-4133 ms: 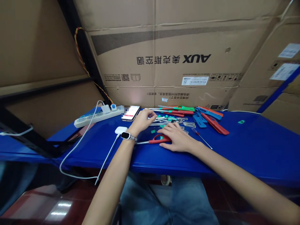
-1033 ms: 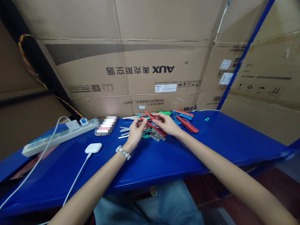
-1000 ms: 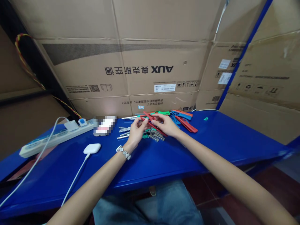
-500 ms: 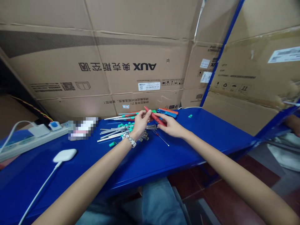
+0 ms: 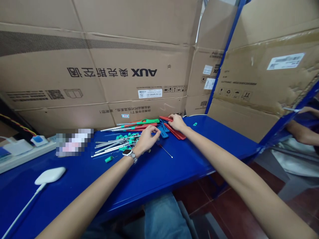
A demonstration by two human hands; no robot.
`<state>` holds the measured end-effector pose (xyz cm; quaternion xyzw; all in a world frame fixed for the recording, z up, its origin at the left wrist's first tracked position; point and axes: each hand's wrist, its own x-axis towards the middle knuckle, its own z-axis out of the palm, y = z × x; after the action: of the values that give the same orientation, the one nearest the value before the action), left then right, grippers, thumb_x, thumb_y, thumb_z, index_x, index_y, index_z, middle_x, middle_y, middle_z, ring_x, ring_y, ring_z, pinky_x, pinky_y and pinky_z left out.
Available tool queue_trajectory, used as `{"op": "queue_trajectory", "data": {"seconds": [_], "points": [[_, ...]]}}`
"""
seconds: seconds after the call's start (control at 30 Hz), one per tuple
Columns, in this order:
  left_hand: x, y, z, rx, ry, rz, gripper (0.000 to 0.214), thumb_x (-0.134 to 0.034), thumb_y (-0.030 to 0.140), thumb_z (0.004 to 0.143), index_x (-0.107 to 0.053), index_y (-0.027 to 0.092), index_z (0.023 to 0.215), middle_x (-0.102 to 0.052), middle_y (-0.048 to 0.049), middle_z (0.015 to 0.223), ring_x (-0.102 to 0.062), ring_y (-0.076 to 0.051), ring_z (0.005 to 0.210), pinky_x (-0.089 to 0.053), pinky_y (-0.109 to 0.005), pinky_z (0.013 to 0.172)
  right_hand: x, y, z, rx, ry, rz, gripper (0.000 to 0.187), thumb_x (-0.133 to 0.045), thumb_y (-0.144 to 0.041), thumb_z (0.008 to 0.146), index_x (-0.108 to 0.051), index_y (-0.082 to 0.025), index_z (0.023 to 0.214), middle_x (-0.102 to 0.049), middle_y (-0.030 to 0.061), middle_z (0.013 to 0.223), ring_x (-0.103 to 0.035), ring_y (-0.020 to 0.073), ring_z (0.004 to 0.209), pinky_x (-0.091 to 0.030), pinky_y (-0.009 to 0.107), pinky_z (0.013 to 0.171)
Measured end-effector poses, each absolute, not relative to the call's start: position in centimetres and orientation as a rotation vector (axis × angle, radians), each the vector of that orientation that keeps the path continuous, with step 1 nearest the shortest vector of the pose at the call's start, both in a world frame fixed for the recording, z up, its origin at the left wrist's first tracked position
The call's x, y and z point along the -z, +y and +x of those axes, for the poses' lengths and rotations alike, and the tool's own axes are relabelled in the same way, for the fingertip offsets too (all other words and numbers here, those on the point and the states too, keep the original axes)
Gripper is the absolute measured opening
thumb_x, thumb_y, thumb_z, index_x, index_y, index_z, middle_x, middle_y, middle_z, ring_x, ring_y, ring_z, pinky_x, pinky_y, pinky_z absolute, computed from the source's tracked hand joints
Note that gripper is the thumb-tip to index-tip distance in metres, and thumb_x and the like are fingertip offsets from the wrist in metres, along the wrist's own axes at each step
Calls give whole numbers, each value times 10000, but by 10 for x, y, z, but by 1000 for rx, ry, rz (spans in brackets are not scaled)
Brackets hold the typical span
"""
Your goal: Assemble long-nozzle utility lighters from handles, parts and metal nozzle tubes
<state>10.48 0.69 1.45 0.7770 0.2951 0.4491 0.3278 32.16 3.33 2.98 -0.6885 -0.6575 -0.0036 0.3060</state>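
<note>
My right hand [image 5: 177,122] reaches to the back of the blue table, its fingers closed on a red plastic handle shell [image 5: 163,118]. Below that hand lie more red handle shells [image 5: 175,132], and blue handle shells [image 5: 163,130] lie beside them. My left hand [image 5: 149,136], with a watch on the wrist, hovers at the right end of a pile of metal tubes [image 5: 109,149] with green end pieces [image 5: 129,135]. Its thumb and fingers are pinched together; anything between them is hidden. A thin wire with a white tip [image 5: 166,151] lies to its right.
Long-nosed lighters [image 5: 139,126] with red and green handles lie along the cardboard wall [image 5: 112,53]. On the left are a white power strip [image 5: 47,144], a blurred-out item [image 5: 74,142] and a white charging case [image 5: 50,175] on a cable. Another person's arm [image 5: 302,131] shows at far right.
Both hands held one red handle shell together; now they are apart. My right hand has moved back to the shells, my left stays above the tubes. The view has turned slightly right.
</note>
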Motion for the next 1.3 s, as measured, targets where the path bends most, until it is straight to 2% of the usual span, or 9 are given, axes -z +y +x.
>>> {"op": "queue_trajectory", "data": {"seconds": [0.13, 0.23, 0.33, 0.6, 0.73, 0.9, 1.0, 1.17, 1.3], "points": [[-12, -1, 95, -1098, 801, 2071, 194, -581, 347, 875, -672, 189, 808, -663, -53, 864, -628, -202, 799, -470, -296, 701, -20, 28, 314, -17, -1736, -1862, 270, -596, -247, 881, -716, -171, 1109, -684, 136, 1155, -617, 283, 1103, -455, 402, 939], [-17, -5, 82, -1076, 806, 2250, 186, -542, 319, 903, -644, 188, 821, -657, -43, 888, -617, -194, 834, -461, -307, 754, -20, 21, 306, 45, -1721, -1899, 287, -568, -289, 898, -705, -194, 1131, -647, 146, 1187, -561, 322, 1172, -426, 461, 949], [-22, -4, 58, -1057, 850, 2431, 175, -512, 280, 922, -620, 186, 821, -661, -45, 923, -608, -204, 911, -448, -332, 833, -24, 17, 293, 125, -1782, -1865, 280, -558, -284, 892, -699, -210, 1121, -632, 129, 1190, -542, 309, 1164, -403, 456, 953], [-16, -2, -4, -872, 1116, 2666, 223, -449, 319, 966, -626, 196, 911, -660, -58, 963, -584, -240, 957, -445, -390, 869, -33, 35, 237, 246, -2224, -1780, 327, -521, -273, 896, -647, -178, 1182, -631, 137, 1253, -494, 309, 1172, -344, 462, 971], [-8, -8, -11, -715, 1064, 2797, 260, -452, 375, 980, -628, 211, 1079, -660, -70, 1161, -577, -260, 1107, -426, -435, 968, -32, 50, 217, 286, -2303, -1803, 290, -518, -178, 874, -675, -174, 1118, -664, 141, 1193, -505, 314, 1146, -329, 465, 961], [-1, -8, -11, -590, 1035, 2838, 366, -454, 416, 987, -574, 215, 1268, -565, -91, 1396, -497, -278, 1307, -369, -482, 1084, -31, 58, 210, 342, -2326, -1811, 272, -462, -129, 908, -697, -155, 1041, -694, 153, 1121, -546, 306, 1089, -305, 471, 972], [0, -6, -13, -582, 1039, 2829, 378, -457, 414, 986, -567, 211, 1286, -556, -95, 1408, -485, -277, 1325, -365, -482, 1099, -30, 56, 211, 372, -2348, -1777, 284, -426, -164, 952, -692, -134, 1047, -689, 167, 1102, -570, 301, 1055, -318, 462, 963], [-1, -10, -13, -599, 1062, 2801, 370, -482, 416, 974, -566, 216, 1273, -555, -99, 1400, -495, -285, 1309, -367, -496, 1098, -26, 50, 214, 391, -2384, -1685, 353, -350, -219, 1017, -651, -122, 1175, -655, 171, 1144, -586, 269, 1054, -392, 389, 927], [-1, -7, -16, -738, 1109, 2796, 319, -507, 383, 962, -566, 222, 1231, -586, -93, 1321, -528, -282, 1239, -421, -488, 1026, -23, 47, 219, 386, -2350, -1483, 364, -338, -201, 1021, -629, -87, 1206, -637, 174, 1129, -582, 251, 1062, -436, 363, 971]]}}
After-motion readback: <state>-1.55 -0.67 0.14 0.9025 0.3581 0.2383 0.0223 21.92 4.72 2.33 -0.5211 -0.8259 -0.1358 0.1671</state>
